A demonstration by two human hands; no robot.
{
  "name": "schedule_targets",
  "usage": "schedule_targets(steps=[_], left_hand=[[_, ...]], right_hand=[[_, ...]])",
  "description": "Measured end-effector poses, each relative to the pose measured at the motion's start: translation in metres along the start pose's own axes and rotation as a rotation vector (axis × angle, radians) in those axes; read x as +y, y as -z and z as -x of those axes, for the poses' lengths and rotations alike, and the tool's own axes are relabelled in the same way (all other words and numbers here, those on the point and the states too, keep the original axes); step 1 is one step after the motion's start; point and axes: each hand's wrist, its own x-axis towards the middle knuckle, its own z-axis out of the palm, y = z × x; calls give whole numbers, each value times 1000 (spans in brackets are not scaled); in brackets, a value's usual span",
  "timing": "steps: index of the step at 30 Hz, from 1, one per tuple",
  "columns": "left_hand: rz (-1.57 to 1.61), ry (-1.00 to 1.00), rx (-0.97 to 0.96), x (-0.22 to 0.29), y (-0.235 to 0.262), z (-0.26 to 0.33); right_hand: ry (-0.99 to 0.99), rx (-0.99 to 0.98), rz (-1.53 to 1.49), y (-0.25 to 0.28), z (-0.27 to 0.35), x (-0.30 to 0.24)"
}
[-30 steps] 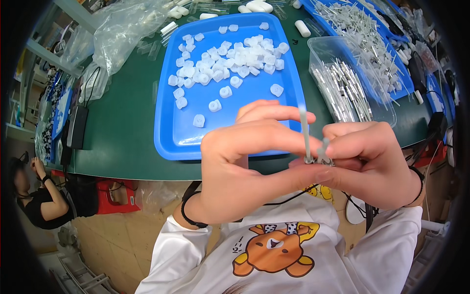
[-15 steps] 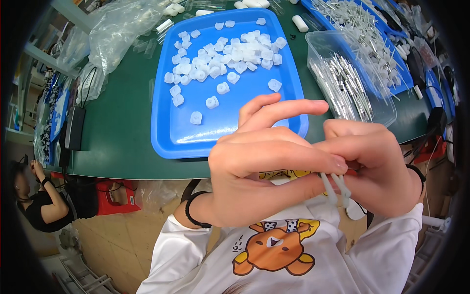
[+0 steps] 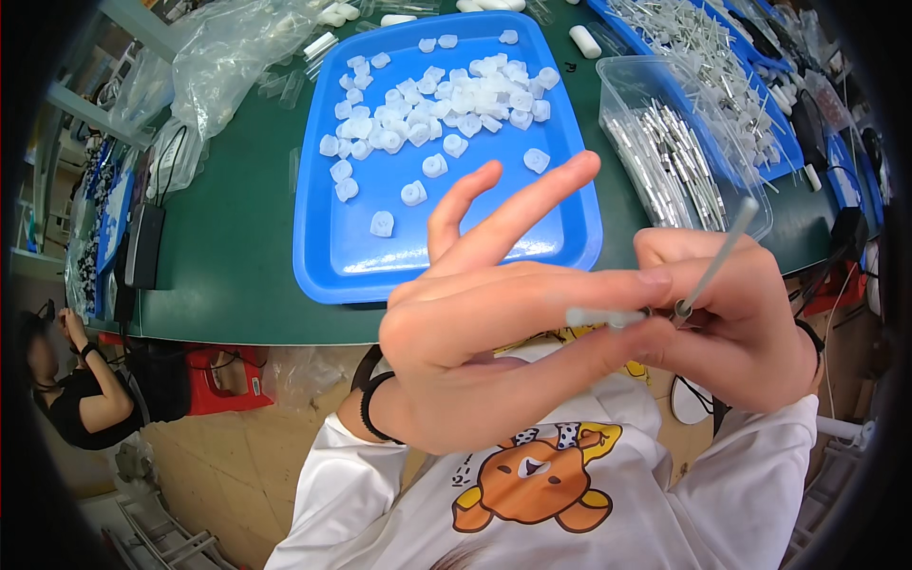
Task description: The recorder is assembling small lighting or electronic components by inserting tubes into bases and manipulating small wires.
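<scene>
Above my lap, close to the table's front edge, my left hand (image 3: 503,347) and my right hand (image 3: 727,318) meet fingertip to fingertip. The left thumb and index finger pinch a thin translucent tube (image 3: 600,316) that points left and is blurred. Its middle and other fingers are spread upward. Between the right fingertips is another thin tube (image 3: 727,249), tilted up to the right, with a small dark ring at its lower end. The fingers partly hide where the two tubes meet. Beyond the hands, a blue tray (image 3: 318,242) holds many whitish translucent caps (image 3: 465,95).
A clear plastic box (image 3: 617,81) of metallic rods stands right of the tray. Farther right, a blue tray (image 3: 793,157) is heaped with thin clear pieces. Plastic bags (image 3: 223,71) lie back left, near a black adapter (image 3: 144,247). Another person (image 3: 100,394) sits at far left.
Both tubes hung downward from the fingertips before; now one points left and the other up to the right. My left hand's free fingers have lifted and spread.
</scene>
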Motion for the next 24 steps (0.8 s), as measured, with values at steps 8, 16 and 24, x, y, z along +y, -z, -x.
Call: schedule_targets(steps=[8, 16, 24], left_hand=[[2, 51, 7, 1, 0, 0], [147, 145, 26, 6, -4, -2], [273, 217, -35, 2, -6, 2]], right_hand=[[16, 49, 10, -1, 3, 6], [-219, 113, -280, 0, 7, 0], [-291, 37, -338, 0, 11, 5]])
